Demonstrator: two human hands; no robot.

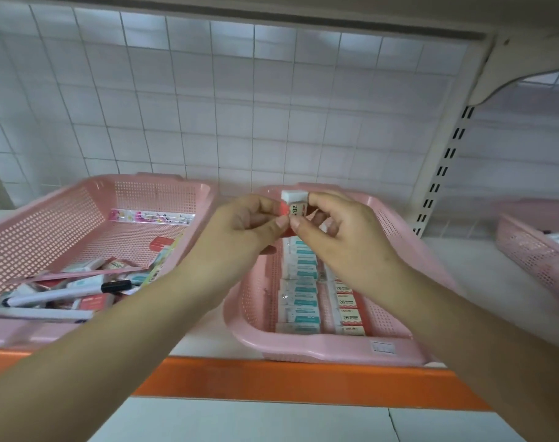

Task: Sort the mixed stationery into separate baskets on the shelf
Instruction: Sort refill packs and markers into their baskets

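Hands: 2B eraser [295, 202] is pinched by left hand [240, 228] and right hand [342, 237].
Centre basket [303, 349]: eraser best laid flat along 2B row [348, 311].

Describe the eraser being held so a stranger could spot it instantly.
Find the middle pink basket. Above it, left hand and right hand pinch one eraser. Unlike the eraser rows below, it's airborne, white end out of its red 2B sleeve.

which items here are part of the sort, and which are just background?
In the job: 2B eraser pinched by left hand and right hand; middle basket with eraser rows; left basket of mixed stationery; right basket.
Not in the job: tiled wall; slotted upright; orange shelf edge.
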